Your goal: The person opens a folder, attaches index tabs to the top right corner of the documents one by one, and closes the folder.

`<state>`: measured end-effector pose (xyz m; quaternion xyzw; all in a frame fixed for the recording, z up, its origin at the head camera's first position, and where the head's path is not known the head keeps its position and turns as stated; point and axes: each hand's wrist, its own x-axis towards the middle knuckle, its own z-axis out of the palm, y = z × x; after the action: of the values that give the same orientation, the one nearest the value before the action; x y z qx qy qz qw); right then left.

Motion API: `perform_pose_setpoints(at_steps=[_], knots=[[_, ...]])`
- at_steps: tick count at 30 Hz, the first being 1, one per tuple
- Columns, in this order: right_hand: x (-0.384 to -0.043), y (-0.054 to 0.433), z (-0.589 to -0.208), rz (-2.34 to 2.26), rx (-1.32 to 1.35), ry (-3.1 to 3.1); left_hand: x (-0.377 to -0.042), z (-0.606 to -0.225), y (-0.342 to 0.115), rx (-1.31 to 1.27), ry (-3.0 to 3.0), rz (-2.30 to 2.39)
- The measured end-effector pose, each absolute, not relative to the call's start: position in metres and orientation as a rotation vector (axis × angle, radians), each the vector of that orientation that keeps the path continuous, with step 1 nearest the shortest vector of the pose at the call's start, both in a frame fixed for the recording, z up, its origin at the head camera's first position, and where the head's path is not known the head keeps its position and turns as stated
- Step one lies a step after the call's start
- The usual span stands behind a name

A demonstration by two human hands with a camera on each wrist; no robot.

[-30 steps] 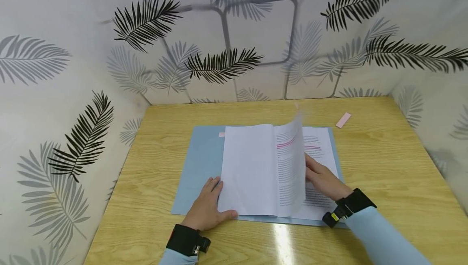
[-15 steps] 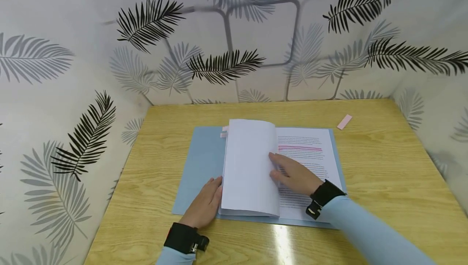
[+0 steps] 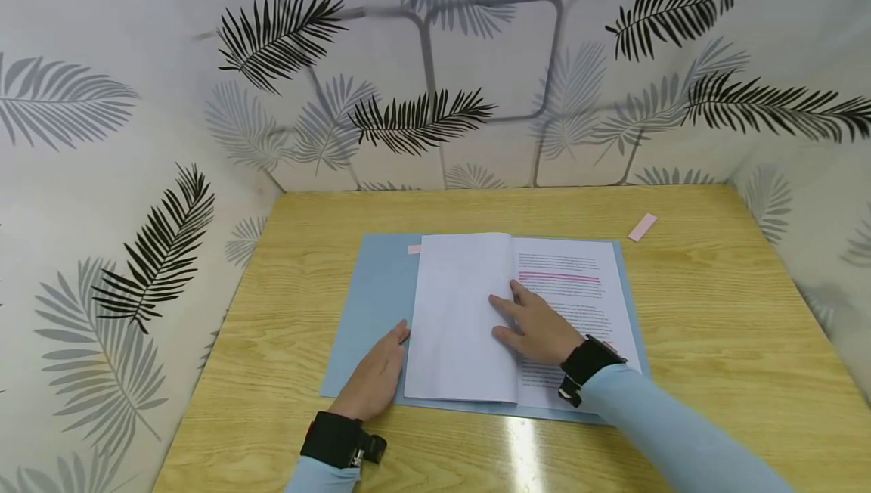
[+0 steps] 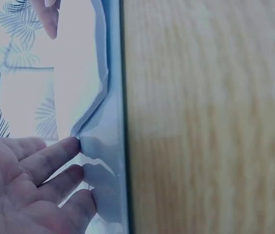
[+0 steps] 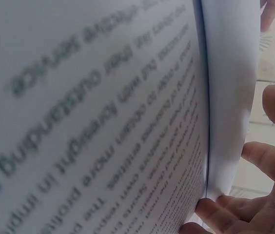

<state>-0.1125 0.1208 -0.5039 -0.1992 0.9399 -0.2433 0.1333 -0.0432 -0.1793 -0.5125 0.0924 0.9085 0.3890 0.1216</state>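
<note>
A document folder with a light blue cover (image 3: 377, 289) lies spread on the wooden table. Its turned sheets (image 3: 456, 311) make a blank white stack on the left; the printed page (image 3: 568, 262) on the right carries pink highlighted lines. My left hand (image 3: 370, 379) rests on the cover along the stack's left edge, and the left wrist view has its extended fingertips (image 4: 72, 145) right at the paper edge. Close to the fold, my right hand (image 3: 537, 327) touches the turned sheets with spread fingers. A pink tab (image 3: 413, 249) sticks out at the stack's upper left.
On the wooden table (image 3: 292, 274), a small pink strip (image 3: 643, 227) lies beyond the folder's upper right corner. Leaf-patterned covering (image 3: 476, 47) rises behind the table and at both sides.
A raised sheet has gone over from right to left and now lies flat on the stack. My right hand followed it left to the fold; my left thumb has come off the stack's lower corner.
</note>
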Motion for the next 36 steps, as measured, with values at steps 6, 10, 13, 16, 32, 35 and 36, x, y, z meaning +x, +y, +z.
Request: perform_pose_setpoints(at_steps=[6, 10, 13, 16, 32, 35, 36], knots=[[-0.1122, 0.1178, -0.5064, -0.635, -0.604, 2.777, -0.0434, -0.5159, -0.1771, 0.324, 2.698, 1.045], [-0.1116, 0.1163, -0.5052, -0.623, -0.582, 2.771, -0.0433, -0.5168, -0.1765, 0.370, 2.725, 1.001], [-0.1111, 0.1161, -0.5043, -0.630, -0.574, 2.767, -0.0436, -0.5183, -0.1767, 0.402, 2.732, 0.966], [-0.1102, 0.1163, -0.5045, -0.639, -0.595, 2.779, -0.0432, -0.5191, -0.1771, 0.420, 2.732, 0.946], [-0.1111, 0.1212, -0.5037, -0.761, -0.577, 2.733, -0.0412, -0.5214, -0.1773, 0.447, 2.696, 0.945], [-0.1121, 0.1224, -0.5036, -0.790, -0.563, 2.720, -0.0406, -0.5225, -0.1774, 0.451, 2.699, 0.946], [-0.1122, 0.1227, -0.5030, -0.805, -0.558, 2.714, -0.0404, -0.5227, -0.1774, 0.455, 2.701, 0.947]])
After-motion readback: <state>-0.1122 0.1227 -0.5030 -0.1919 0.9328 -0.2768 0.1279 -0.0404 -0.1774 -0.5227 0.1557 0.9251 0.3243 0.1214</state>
